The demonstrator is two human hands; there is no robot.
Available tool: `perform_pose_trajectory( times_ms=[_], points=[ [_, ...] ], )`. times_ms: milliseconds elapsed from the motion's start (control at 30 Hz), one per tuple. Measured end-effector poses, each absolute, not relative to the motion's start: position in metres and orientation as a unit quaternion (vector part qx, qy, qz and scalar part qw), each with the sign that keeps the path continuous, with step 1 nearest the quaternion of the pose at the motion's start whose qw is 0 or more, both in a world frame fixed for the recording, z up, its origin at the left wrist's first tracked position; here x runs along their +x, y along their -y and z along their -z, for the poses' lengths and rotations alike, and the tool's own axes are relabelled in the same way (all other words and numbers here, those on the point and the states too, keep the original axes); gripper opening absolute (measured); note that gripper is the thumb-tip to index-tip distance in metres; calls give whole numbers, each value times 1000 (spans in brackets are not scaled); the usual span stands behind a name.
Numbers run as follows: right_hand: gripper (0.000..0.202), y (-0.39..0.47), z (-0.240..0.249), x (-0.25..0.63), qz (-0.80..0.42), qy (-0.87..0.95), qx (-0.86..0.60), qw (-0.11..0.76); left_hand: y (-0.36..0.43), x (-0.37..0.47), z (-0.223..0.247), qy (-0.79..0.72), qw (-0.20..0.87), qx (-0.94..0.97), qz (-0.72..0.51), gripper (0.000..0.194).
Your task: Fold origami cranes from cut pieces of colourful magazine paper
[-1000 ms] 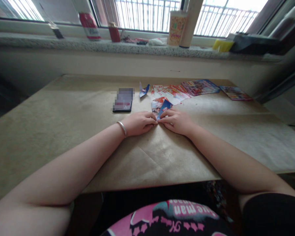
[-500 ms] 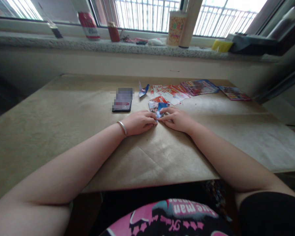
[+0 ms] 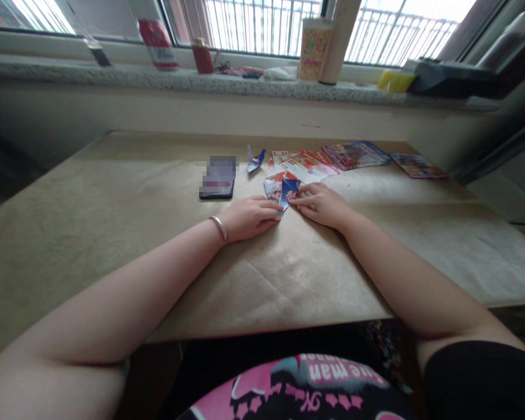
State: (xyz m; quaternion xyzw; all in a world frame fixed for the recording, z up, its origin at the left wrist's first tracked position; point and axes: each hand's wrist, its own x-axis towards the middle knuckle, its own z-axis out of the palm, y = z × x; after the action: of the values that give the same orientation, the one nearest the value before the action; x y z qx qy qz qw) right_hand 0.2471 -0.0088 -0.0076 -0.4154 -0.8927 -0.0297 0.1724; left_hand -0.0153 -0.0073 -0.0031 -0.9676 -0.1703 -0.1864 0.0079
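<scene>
My forearms slant inward from either side. My left hand (image 3: 252,220) lies back upward, fingers curled close together; my right hand (image 3: 321,204), slightly farther forward, has its fingers loosely bent, their tips near my left fingertips.

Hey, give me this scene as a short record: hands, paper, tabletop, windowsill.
Left hand: fingers at the paper's near tip; bangle on wrist
Right hand: fingers at the paper's right edge
Paper: blue and white, folded, on the table
Farther back: phone, folded blue piece, leaflets
Windowsill: red-and-white can, patterned cup, yellow item
</scene>
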Motion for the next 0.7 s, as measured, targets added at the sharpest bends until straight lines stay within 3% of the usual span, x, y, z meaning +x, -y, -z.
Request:
perform_pose_trajectory(
  times_ms=[367,567,700],
  points=[
    [32,11,10,246,11,896,-393,206,12,-12,-1,183,22,-966,182,24],
    [29,21,8,230,42,894,-387,223,9,-18,3,242,-31,-949,200,12],
    [38,16,12,226,-4,868,-415,273,3,-17,8,256,-55,-944,199,28]
  ],
)
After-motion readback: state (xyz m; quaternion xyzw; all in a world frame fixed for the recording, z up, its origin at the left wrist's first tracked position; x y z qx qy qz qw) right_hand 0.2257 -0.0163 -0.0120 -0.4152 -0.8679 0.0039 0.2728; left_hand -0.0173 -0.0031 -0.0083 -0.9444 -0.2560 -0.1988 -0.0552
